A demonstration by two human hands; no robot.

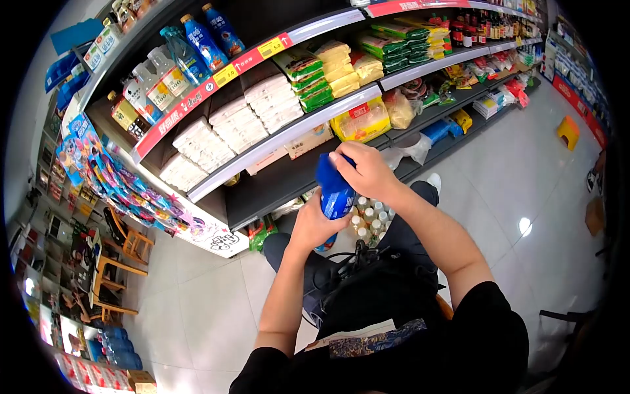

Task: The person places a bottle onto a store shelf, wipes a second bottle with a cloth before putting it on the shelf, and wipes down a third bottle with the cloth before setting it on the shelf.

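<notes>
My left hand point(314, 223) is wrapped around a blue bottle point(338, 202), which it holds up in front of my knees. At the bottle's upper end my right hand point(364, 172) grips a dark blue cloth point(326, 172). The cloth lies against the bottle and hides its top. Several white-capped bottles point(369, 220) stand on the floor between my legs, just beyond my hands.
Close ahead runs a shelf unit point(262, 187) with white packs point(237, 121), yellow and green bags point(305, 79) and drink bottles point(197, 43). Snack bags hang at its left end. A yellow-orange stool point(567, 132) stands far right; wooden chairs point(134, 246) are at left.
</notes>
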